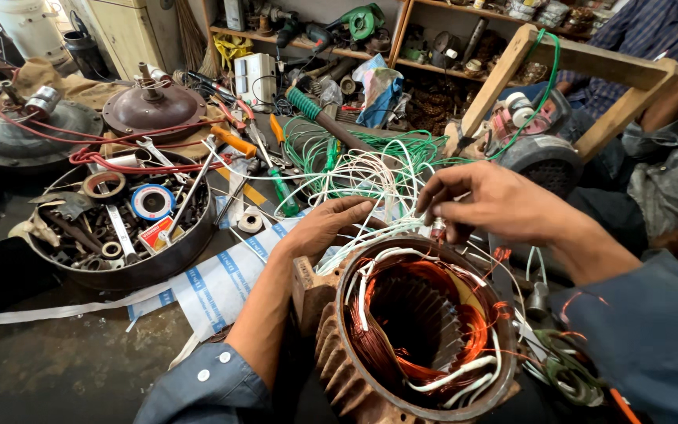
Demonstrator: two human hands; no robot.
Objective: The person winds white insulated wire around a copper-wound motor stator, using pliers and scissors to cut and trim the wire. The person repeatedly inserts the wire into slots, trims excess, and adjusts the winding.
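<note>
Both forearms come in from the bottom of the view in blue-grey buttoned sleeves and meet over a round, rusty-brown ribbed motor housing with copper-orange windings [421, 330], which stands on the dark, stained workshop floor [64, 361] at the lower middle, its open bore turned up toward the camera.

The left hand [325, 226] lies palm-down on the housing's far-left rim, wrist bent, fingers curled loosely over a bundle of thin white and green sleeved lead wires [362, 177] that rises from the windings and fans out behind the hands. The curl is shallow and rests on the wires rather than clamping them.

The right hand [490, 204] reaches across from the right, wrist arched above the far rim, fingers drawn together and pointing down-left. Thumb and fingertips pinch narrowly on a small sleeved wire end [437, 228] just above the windings.

White sleeved leads loop round the inside of the copper coil. To the left, a shallow round metal pan of spanners, rings and tape rolls [119, 228] sits on the floor, with a strip of white printed paper [213, 286] between it and the motor. Another person's checked sleeve and arm [668, 47] show at the upper right, behind a wooden frame [582, 59].
</note>
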